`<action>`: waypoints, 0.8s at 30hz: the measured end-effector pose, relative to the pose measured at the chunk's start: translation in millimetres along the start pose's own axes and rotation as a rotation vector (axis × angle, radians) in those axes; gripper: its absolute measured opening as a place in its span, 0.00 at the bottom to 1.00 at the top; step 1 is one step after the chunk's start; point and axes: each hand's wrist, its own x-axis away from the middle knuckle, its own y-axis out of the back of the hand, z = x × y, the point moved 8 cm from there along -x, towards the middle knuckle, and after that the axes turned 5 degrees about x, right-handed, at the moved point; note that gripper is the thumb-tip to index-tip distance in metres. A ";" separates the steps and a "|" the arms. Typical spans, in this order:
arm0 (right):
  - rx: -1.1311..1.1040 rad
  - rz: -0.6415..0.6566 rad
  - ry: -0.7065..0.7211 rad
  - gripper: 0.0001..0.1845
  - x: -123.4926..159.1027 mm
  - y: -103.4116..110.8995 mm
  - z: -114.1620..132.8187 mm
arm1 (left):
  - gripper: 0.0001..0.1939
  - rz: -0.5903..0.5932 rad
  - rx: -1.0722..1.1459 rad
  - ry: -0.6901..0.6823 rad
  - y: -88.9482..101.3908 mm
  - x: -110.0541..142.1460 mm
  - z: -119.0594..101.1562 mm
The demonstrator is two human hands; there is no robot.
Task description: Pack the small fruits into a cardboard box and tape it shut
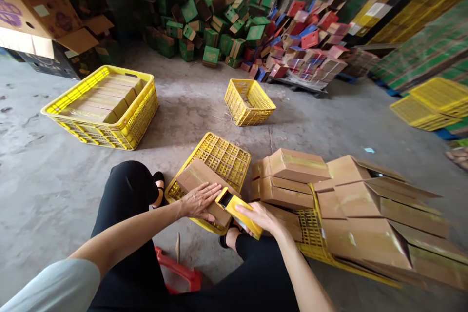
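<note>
"Your left hand (200,201) lies flat on the box (193,176), fingers extended; your right hand (260,217) grips a yellow tool (239,208)."

"What's under the box?"

"Your crate (226,158), on grey floor (190,102) (green boxes (211,54) heap up at the back)."

"Any room to move?"

"Bare crate shows past the box's far edge; cartons (300,163) crowd your right, but floor opens ahead of you."

"And the box itself?"

"Plain brown, with a shiny streak on top."
</note>
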 end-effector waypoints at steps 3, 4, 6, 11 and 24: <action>-0.002 0.000 -0.006 0.31 5.2 3.9 -1.6 | 0.52 -0.004 0.001 0.009 -1.7 0.6 1.2; -0.003 -0.005 -0.014 0.30 7.4 5.8 -3.6 | 0.52 -0.009 0.001 0.011 -2.3 0.9 1.5; -0.007 -0.016 -0.041 0.30 11.8 9.2 -9.5 | 0.51 -0.024 -0.002 0.012 -3.1 1.7 2.4; 0.009 -0.045 -0.067 0.29 17.5 11.6 -18.0 | 0.53 -0.025 -0.018 0.011 -6.0 2.3 3.8; 0.035 -0.077 -0.126 0.25 31.1 2.5 -15.3 | 0.55 -0.022 -0.027 -0.071 -20.1 -9.2 -27.0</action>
